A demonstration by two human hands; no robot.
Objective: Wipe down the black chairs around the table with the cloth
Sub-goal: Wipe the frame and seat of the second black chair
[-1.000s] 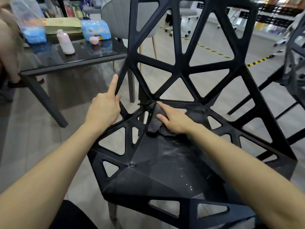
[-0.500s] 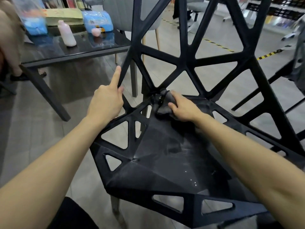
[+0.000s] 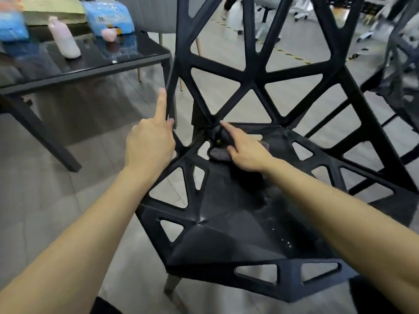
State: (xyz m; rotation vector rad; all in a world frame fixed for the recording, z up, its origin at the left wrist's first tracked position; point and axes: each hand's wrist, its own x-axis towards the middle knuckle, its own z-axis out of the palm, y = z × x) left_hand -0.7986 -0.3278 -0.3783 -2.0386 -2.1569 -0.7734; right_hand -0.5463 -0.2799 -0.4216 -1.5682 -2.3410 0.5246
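Black chair (image 3: 226, 234), cloth (image 3: 218, 152) on seat.

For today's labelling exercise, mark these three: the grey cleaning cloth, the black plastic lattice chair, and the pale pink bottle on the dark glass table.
grey cleaning cloth (image 3: 218, 153), head view, exposed folded edge beside the thumb.
black plastic lattice chair (image 3: 226, 223), head view, solid seat panel.
pale pink bottle (image 3: 65, 41), head view, middle of body.
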